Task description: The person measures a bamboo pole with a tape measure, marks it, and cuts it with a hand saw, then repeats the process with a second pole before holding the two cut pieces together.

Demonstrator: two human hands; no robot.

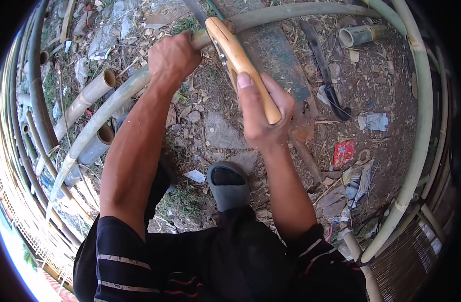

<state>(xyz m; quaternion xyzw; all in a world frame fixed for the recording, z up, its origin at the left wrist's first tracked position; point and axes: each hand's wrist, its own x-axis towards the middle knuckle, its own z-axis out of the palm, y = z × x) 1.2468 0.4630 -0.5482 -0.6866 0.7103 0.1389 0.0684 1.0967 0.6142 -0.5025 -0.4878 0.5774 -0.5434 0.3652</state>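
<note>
Gripping the long pale green bamboo pole [140,80], the left hand [172,55] sits near the wooden-handled saw [240,63] clenched by the right hand [260,116]; a slip could cut it.

saw handle [240,63] tan | bamboo pole [114,103] pale green | sandal [228,183] grey | wrapper [343,152] red

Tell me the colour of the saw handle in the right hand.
Light tan wood, seen in the head view: the saw handle gripped by the right hand.
</note>
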